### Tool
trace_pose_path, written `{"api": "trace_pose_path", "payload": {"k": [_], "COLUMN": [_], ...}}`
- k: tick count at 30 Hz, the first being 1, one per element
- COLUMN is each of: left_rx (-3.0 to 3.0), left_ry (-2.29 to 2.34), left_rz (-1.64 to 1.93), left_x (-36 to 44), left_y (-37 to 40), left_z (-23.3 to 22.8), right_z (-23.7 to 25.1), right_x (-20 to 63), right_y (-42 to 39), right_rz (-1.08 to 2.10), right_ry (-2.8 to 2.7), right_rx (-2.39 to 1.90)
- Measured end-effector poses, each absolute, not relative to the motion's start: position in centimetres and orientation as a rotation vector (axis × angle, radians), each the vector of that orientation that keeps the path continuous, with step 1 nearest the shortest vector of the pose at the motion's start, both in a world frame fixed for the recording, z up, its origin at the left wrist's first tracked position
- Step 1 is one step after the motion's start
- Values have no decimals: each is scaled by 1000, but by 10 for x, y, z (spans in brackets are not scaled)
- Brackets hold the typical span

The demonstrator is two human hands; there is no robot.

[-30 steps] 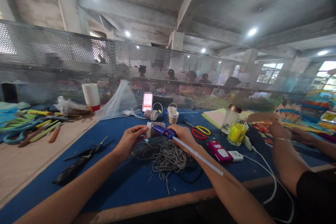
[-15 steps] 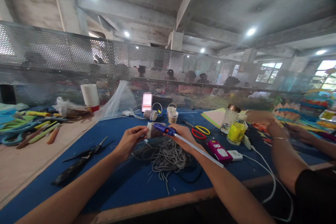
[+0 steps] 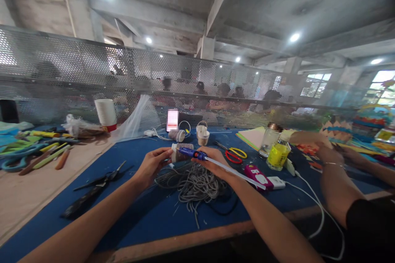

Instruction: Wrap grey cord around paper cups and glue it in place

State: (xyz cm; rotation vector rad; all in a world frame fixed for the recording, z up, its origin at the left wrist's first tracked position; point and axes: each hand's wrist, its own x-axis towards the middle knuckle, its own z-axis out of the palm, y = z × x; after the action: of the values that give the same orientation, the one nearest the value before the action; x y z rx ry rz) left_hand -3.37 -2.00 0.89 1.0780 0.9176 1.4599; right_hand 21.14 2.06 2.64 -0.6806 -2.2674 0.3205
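The right hand (image 3: 212,159) is closed round a blue glue gun (image 3: 193,153) with a clear glue stick (image 3: 234,171) trailing near-right; its nozzle meets a small cord-wrapped cup (image 3: 180,153) pinched by the left hand (image 3: 152,164), above loose grey cord (image 3: 196,183) on blue felt (image 3: 129,209); red-yellow scissors (image 3: 233,154) lie right

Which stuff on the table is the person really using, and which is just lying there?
In use:
left hand on the small cylinder
right hand holding the blue glue gun
grey cord pile beneath

Lying about:
red and yellow scissors
black scissors
pink phone
paper cup
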Motion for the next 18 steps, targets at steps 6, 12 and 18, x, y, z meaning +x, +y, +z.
{"api": "trace_pose_path", "payload": {"k": [6,12,18], "left_rx": [1109,1139,1154], "left_ry": [931,942,955], "left_rz": [1445,1444,1461], "left_x": [-32,-29,-31], "left_y": [-22,-23,-20], "left_z": [11,11,8], "right_z": [28,25,21], "right_x": [212,214,213], "right_y": [20,23,27], "right_rz": [331,336,384], "right_ry": [-2250,-2224,-2201], "right_rx": [-713,-736,-704]}}
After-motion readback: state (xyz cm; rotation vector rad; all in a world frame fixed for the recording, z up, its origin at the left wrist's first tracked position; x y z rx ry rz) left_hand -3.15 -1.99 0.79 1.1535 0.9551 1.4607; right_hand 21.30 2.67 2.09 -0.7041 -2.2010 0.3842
